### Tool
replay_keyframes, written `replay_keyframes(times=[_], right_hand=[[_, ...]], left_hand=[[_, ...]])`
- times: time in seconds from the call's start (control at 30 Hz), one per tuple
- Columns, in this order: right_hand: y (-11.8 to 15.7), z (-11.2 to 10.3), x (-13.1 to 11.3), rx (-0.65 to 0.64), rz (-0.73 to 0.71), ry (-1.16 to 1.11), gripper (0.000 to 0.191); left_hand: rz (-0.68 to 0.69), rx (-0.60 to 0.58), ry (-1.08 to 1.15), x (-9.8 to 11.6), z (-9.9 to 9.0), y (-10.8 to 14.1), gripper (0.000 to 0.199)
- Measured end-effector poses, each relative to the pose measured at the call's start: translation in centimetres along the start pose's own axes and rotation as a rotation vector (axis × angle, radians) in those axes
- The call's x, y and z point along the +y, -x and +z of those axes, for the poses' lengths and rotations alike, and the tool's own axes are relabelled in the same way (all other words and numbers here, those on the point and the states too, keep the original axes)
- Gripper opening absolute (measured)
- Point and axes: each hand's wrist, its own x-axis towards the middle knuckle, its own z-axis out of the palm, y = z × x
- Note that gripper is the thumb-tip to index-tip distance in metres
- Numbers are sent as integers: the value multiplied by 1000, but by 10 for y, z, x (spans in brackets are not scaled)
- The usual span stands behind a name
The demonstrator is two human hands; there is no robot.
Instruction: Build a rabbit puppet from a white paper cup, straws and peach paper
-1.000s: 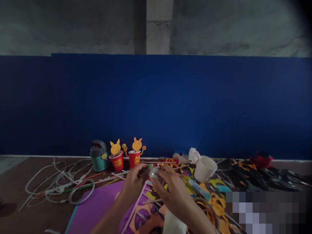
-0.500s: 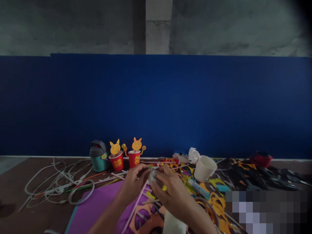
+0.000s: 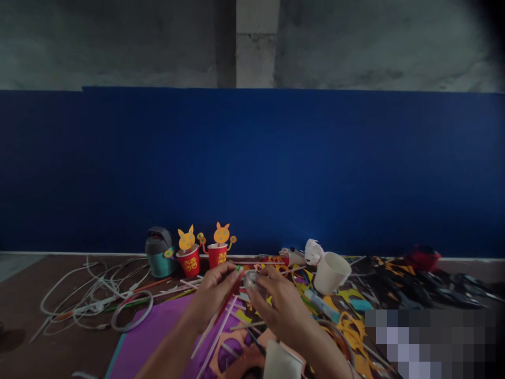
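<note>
Centrally, the clear roll (image 3: pixel 249 279) sat in the right hand (image 3: pixel 282 302), its fingers closed on it, near the left hand (image 3: pixel 209 297), whose fingertips were pinched on a thin red stick (image 3: pixel 229 304) with a green tip. Purple paper (image 3: pixel 158 326) and orange scraps (image 3: pixel 351 329) lay around below, while two red cups (image 3: pixel 191 262) stood beyond, beside a flask (image 3: pixel 160 258), with a white cup (image 3: pixel 332 275) off to the right

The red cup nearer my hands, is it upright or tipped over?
Upright: the red cup has its rim on top, roughly level, with an orange cat face above it. Your left hand hides its base.
</note>
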Motion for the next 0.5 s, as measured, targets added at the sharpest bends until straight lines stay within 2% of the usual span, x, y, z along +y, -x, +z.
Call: replay_keyframes(times=[0.13, 0.3, 0.4, 0.5], right_hand=[[0, 1, -1, 8, -2, -29, 22], [0, 0, -4, 0, -18, -39, 18], [1, 0, -6, 2, -30, -34, 18], [2, 0, -5, 12, -33, -18, 18]], left_hand=[[-96, -58, 142, -2, -1, 0, 22], [-75, -20, 214, -1, 1, 1, 25], [-52, 14, 82, -1, 0, 0, 21], [29, 21, -133, 0, -1, -1, 21]])
